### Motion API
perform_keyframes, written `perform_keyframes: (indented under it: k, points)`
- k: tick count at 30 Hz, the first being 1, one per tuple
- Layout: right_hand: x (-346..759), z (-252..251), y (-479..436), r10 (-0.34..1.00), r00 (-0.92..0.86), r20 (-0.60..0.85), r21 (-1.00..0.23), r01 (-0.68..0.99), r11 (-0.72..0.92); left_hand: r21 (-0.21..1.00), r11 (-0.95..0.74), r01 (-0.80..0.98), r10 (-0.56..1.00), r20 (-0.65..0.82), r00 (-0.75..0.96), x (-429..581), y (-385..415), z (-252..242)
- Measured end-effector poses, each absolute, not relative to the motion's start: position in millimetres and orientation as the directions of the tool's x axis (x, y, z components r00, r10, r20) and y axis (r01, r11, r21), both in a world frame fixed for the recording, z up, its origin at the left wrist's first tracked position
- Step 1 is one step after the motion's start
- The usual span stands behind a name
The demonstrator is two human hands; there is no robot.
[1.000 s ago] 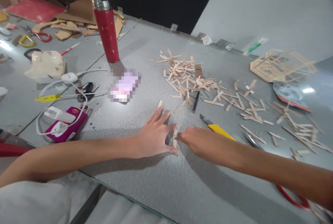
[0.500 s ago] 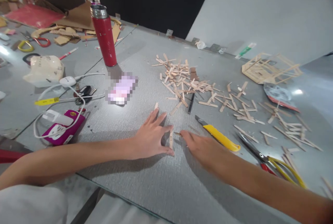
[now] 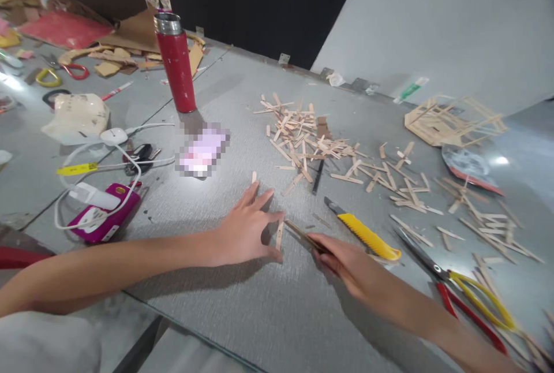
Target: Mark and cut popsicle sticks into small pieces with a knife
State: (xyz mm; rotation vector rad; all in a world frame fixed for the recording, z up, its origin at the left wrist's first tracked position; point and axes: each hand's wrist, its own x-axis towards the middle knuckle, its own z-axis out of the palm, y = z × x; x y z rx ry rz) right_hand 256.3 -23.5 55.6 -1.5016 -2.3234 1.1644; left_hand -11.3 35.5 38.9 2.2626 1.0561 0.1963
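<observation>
My left hand point(image 3: 244, 233) lies on the grey table with fingers spread. Its thumb and index finger press on the two ends of a short wooden craft stick point(image 3: 280, 235), which has a small mark on it. Another stick tip point(image 3: 254, 176) pokes out beyond the middle fingers; the rest of it is hidden. My right hand point(image 3: 341, 260) grips a thin brown, stick-like tool point(image 3: 303, 235), its kind unclear. That tool's narrow tip reaches close to the upper end of the short stick. Just beyond the right hand lies a yellow utility knife point(image 3: 367, 235).
Loose craft sticks point(image 3: 303, 136) lie scattered ahead and to the right. Scissors point(image 3: 437, 269) rest at right, below a wooden stick frame point(image 3: 450, 122). A red bottle point(image 3: 176, 67), a blurred-out phone point(image 3: 204, 150) and a purple power strip point(image 3: 106, 211) with cables stand at left.
My right hand has drawn back slightly toward me and turned, showing more of the thin tool. The left hand and its stick have shifted slightly left.
</observation>
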Motion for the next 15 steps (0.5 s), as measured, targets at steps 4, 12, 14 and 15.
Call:
perform_keyframes:
  k: [4, 12, 14, 15]
  points:
    - [255, 52, -22, 0.807, -0.481, -0.342, -0.647, 0.744, 0.169, 0.583, -0.488, 0.650, 0.741, -0.117, 0.662, -11, 36, 39]
    - [251, 61, -25, 0.787, -0.455, -0.418, -0.631, 0.768, 0.109, 0.596, -0.483, 0.641, 0.743, -0.109, 0.661, -9, 37, 41]
    - [251, 63, -27, 0.787, -0.457, -0.414, -0.657, 0.748, 0.089, 0.595, -0.498, 0.631, 0.735, -0.095, 0.671, -10, 38, 42]
    - [251, 64, -28, 0.789, -0.459, -0.409, -0.670, 0.738, 0.082, 0.596, -0.506, 0.624, 0.730, -0.089, 0.678, -10, 38, 42]
